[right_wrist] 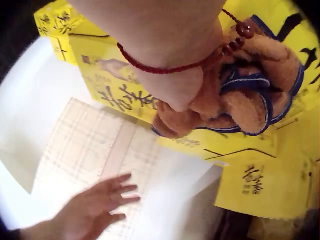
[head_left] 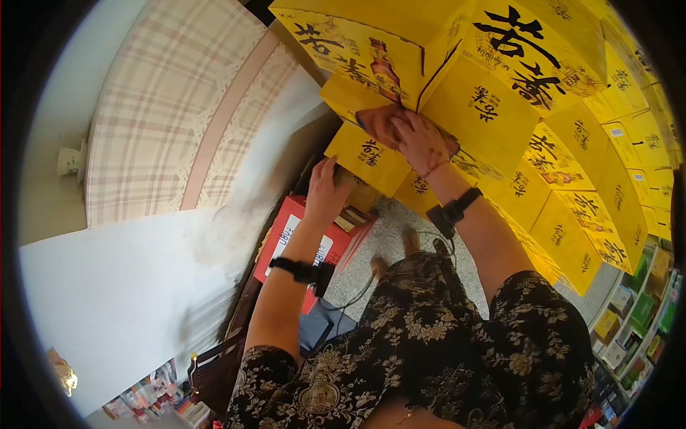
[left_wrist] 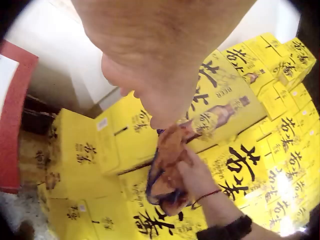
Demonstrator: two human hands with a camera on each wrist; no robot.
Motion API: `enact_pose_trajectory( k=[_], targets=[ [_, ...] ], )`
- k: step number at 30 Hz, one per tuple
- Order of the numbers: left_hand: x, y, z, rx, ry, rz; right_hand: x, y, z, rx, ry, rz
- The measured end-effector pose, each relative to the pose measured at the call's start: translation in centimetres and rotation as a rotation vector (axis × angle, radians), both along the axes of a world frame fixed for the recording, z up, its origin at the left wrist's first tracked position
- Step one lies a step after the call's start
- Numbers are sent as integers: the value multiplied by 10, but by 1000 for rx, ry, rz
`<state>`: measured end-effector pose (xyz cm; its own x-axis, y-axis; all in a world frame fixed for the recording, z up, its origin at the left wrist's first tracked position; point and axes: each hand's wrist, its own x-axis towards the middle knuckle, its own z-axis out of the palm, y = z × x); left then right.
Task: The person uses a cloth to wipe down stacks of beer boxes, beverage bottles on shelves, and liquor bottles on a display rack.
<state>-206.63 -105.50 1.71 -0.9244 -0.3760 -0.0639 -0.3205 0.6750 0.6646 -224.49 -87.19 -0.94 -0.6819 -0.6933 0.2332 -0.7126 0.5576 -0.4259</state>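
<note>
My right hand (head_left: 426, 146) grips a bunched brown cloth (right_wrist: 245, 110) with blue edging. In the head view the cloth lies against a yellow beer carton (head_left: 493, 114) printed with black characters, low in a stack. Part of the cloth is hidden beneath the palm. My left hand (head_left: 327, 194) holds nothing. It hovers near a lower yellow carton (head_left: 368, 154), above a red box (head_left: 286, 229). Seen from the right wrist, the left hand's fingers (right_wrist: 117, 195) are extended and spread. A red string bracelet (right_wrist: 160, 70) circles the right wrist.
Yellow cartons (head_left: 564, 243) stand stacked ahead and to the right. A plaid cover with a pink band (head_left: 157, 121) hangs on the left, by a white surface (head_left: 136, 279). Shelves of goods (head_left: 636, 307) line the far right. Speckled floor (head_left: 350, 275) shows around the feet.
</note>
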Motion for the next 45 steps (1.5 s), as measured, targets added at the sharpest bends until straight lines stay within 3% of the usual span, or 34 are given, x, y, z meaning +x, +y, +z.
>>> enact_pose_trajectory(
  k=[4, 6, 8, 9, 10, 14, 16, 18, 19, 20, 25, 27, 29, 31, 33, 35, 36, 37, 39, 40, 42, 43, 45],
  targets=[
    [-49, 31, 10, 6, 42, -74, 13, 18, -20, 130, -25, -119],
    [-62, 39, 7, 83, 32, 5, 16, 7, -13, 122, -78, -121],
    [-69, 33, 7, 135, 114, 71, 20, -19, 33, -328, -138, 40],
    [-74, 27, 6, 189, 196, 134, 17, -35, 54, -347, -82, 69],
    [-83, 14, 1, 401, 317, 228, 13, -53, 66, -363, -29, 98],
    [-102, -44, 25, 331, 417, 259, -21, -122, 52, -393, 143, 162],
    [-106, -59, 48, 286, -67, 65, -29, -136, 23, -99, 136, 108],
    [-98, -70, 25, 146, -109, 25, -26, -137, 5, 186, 142, 65],
    [-94, -74, 8, 15, -151, 3, -23, -130, 3, 377, 150, 45],
    [-91, -73, 1, 140, -81, 49, -23, -123, 5, 386, 161, 46],
    [-82, -63, 13, 129, -47, -113, -5, -51, 44, 474, -92, 35],
    [-77, -55, 17, 168, 10, -201, 0, -3, 32, 369, -127, -68],
    [-67, -51, 17, 229, 11, -229, -6, 74, -18, 260, -106, -16],
    [-61, -50, 20, 266, 15, -245, 4, 120, 30, 107, -293, -168],
    [-62, -45, 24, 310, -8, -272, -10, 169, 15, -183, -223, -338],
    [-75, -47, 28, 291, 123, -198, -26, 158, 54, -259, -147, -423],
    [-88, -49, 18, 330, 310, -206, -30, 144, 84, -299, -96, -482],
    [-100, -46, 35, 330, 304, -216, -33, 123, 84, -300, -99, -494],
    [-132, -34, 98, 40, 555, -185, -68, 87, 77, -266, -159, -518],
    [-147, -32, 111, 33, 560, -194, -87, 68, 72, -253, -187, -528],
    [-176, -26, 132, -217, 766, -228, -101, 31, 40, 60, -120, -627],
    [-186, -21, 143, -230, 770, -231, -95, 24, 25, 253, 113, -659],
    [-203, -13, 159, -573, 817, -266, -102, 28, -6, 216, 83, -623]
  ],
)
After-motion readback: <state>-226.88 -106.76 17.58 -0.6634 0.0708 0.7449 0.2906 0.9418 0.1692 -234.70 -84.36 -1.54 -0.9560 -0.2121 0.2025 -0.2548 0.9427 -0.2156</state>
